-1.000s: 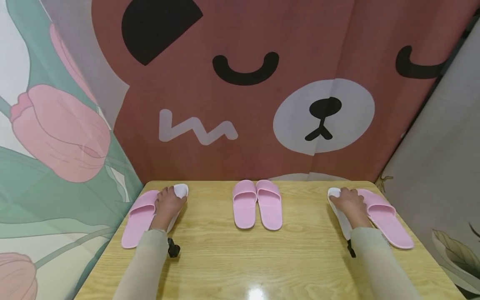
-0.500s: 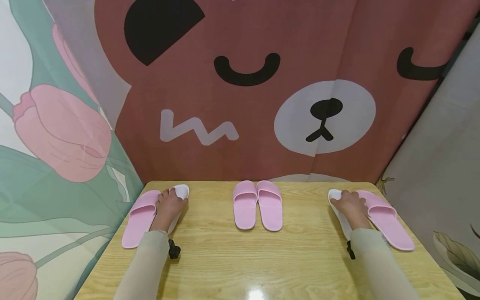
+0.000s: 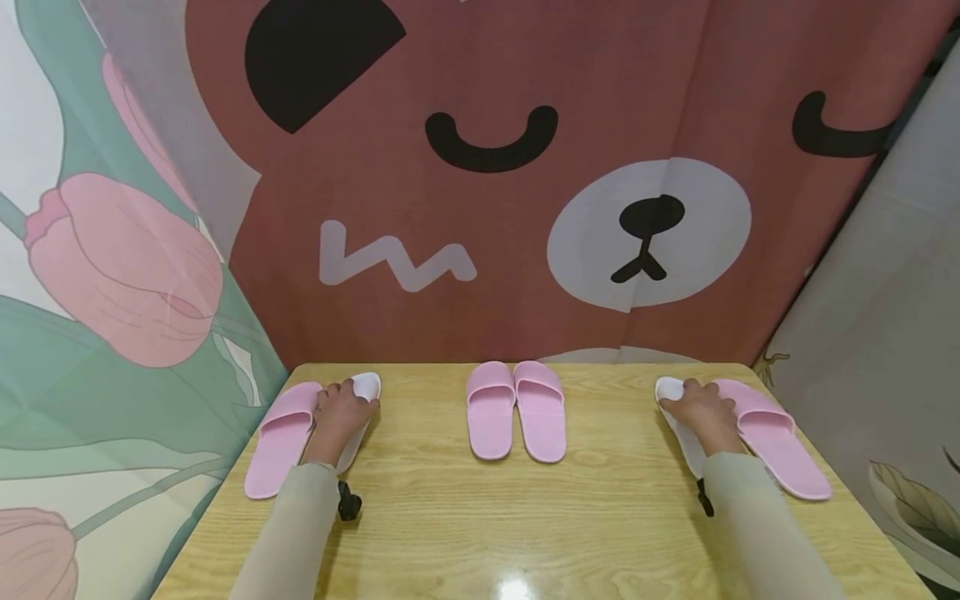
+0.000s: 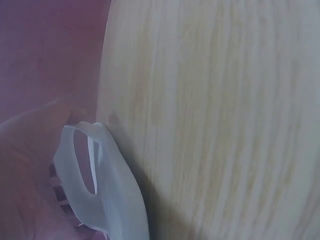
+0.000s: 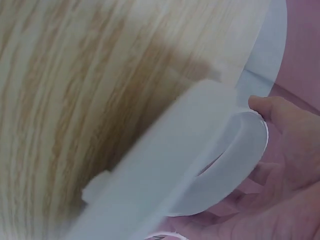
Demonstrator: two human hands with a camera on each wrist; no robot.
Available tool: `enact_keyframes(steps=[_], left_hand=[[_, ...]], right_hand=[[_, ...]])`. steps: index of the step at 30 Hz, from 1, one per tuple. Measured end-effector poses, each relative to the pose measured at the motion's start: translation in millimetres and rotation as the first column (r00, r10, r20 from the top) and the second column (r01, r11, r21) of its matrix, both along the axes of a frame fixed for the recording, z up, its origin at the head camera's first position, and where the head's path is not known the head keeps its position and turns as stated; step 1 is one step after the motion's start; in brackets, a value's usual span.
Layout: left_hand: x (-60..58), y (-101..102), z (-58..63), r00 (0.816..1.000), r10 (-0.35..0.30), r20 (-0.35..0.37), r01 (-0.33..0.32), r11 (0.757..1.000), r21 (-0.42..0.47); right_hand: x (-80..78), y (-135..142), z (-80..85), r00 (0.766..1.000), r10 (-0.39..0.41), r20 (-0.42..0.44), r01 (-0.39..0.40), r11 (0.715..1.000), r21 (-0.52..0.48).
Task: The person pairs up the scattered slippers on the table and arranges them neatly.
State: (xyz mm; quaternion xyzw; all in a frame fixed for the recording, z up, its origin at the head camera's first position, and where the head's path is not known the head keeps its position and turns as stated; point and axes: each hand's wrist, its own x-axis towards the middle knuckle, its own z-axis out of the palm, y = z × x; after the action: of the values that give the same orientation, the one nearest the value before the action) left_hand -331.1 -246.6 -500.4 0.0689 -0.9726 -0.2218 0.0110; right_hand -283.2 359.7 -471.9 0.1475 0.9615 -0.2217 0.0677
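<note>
At the table's left, my left hand (image 3: 341, 417) grips a white slipper (image 3: 367, 386) over its strap. A pink slipper (image 3: 280, 442) lies just left of that hand. On the opposite side, my right hand (image 3: 705, 412) holds another white slipper (image 3: 670, 388), with a second pink slipper (image 3: 780, 446) close on its right. The right wrist view shows the white slipper (image 5: 165, 150) tilted up on its side, thumb and fingers about the strap. Seen from the left wrist, the white slipper (image 4: 117, 185) also stands tilted; part of it is out of frame.
A pair of pink slippers (image 3: 491, 425) sits side by side at the back middle of the wooden table (image 3: 465, 517). Behind the far edge hangs a brown curtain (image 3: 450, 325) with a bear print. Printed cloths flank both sides.
My left hand and its white slipper have shifted very slightly right and toward me. The right hand keeps its hold almost in place; the pink slippers lie as before.
</note>
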Motion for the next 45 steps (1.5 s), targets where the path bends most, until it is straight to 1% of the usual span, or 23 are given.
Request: enact_keyframes(steps=[6, 14, 23, 26, 32, 39, 42, 45], left_hand=[[-1.0, 0.5, 0.0, 1.0, 0.002, 0.008, -0.002, 1.0, 0.011], [1.4, 0.7, -2.9, 1.0, 0.02, 0.009, -0.02, 1.0, -0.017], [1.6, 4.1, -1.2, 0.999, 0.03, -0.021, -0.03, 0.999, -0.018], [1.7, 5.0, -1.1, 0.999, 0.034, -0.036, -0.035, 0.999, -0.021], [5.9, 3.1, -0.9, 0.998, 0.036, -0.044, -0.037, 0.999, -0.006], [9.8, 1.7, 0.8, 0.997, 0.047, -0.068, -0.045, 0.999, 0.024], [8.9, 1.6, 2.3, 0.996, 0.047, -0.071, -0.046, 0.999, 0.024], [7.3, 2.0, 3.6, 0.996, 0.046, -0.078, -0.045, 0.999, 0.022]], right_hand=[[-1.7, 2.7, 0.0, 1.0, -0.009, 0.014, 0.009, 0.999, -0.038], [-6.6, 1.0, -1.6, 0.998, -0.003, 0.06, 0.004, 1.0, -0.018], [-1.9, 2.5, -8.3, 1.0, -0.012, -0.016, 0.012, 1.0, -0.006], [-0.9, 2.6, -8.8, 1.0, -0.017, -0.026, 0.017, 1.0, -0.01], [0.7, 0.9, -5.6, 1.0, 0.007, -0.028, -0.008, 1.0, -0.03], [0.2, -1.9, -2.5, 1.0, 0.019, -0.01, -0.019, 1.0, -0.017], [-1.2, -3.8, -0.6, 1.0, 0.004, 0.011, -0.003, 1.0, -0.02], [-3.9, -6.5, 1.8, 1.0, 0.004, 0.008, -0.004, 1.0, -0.017]])
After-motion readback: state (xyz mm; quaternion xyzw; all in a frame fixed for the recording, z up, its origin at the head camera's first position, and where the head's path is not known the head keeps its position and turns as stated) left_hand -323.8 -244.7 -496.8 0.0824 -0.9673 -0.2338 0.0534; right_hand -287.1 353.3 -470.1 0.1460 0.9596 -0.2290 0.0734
